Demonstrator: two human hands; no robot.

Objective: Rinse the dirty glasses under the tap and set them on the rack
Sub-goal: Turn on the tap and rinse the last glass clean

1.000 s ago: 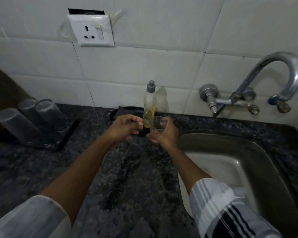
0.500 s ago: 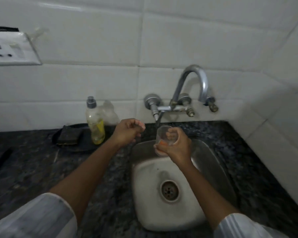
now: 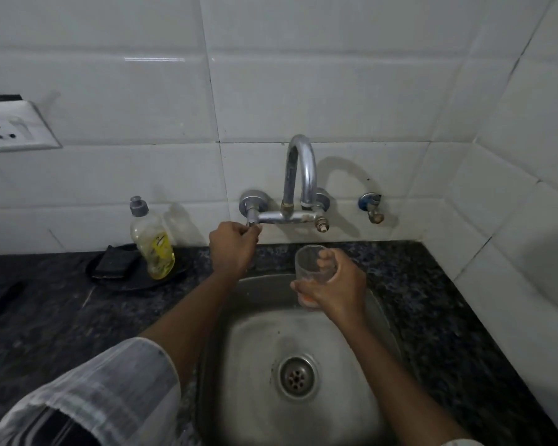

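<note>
White glazed wall tiles point(image 3: 319, 75) filled the upper half of the view, from nine o'clock round to three. Below them a dark speckled stone countertop point(image 3: 45, 317) ran across the frame, and set into it, at about six o'clock, lay a stainless steel sink basin point(image 3: 255, 342) with a round perforated drain point(image 3: 295, 376) in its floor.

At twelve o'clock of the basin, a chrome wall-mounted tap with a high arched spout point(image 3: 298, 175) stood out from the tiles. The left hand point(image 3: 232, 249) was clenched around the tap's left lever handle point(image 3: 251, 217), fingers curled over it. No water could be seen falling from the spout.

The right hand point(image 3: 335, 288) grasped a clear cylindrical drinking glass point(image 3: 313, 262), fingers wrapped round its far side and thumb across the near side. The glass stood upright, mouth up, above the back edge of the basin at one o'clock of the drain, just below and in front of the spout. An orange tint showed at its base.

At nine o'clock of the tap a clear plastic bottle of yellow dish liquid with a grey cap point(image 3: 152, 243) stood on a dark round tray point(image 3: 116, 281), beside a dark rectangular scrubbing pad point(image 3: 113, 263). A white wall socket point(image 3: 16, 127) sat at ten o'clock, and a small blue-collared stopcock point(image 3: 372, 207) at three o'clock of the tap.
</note>
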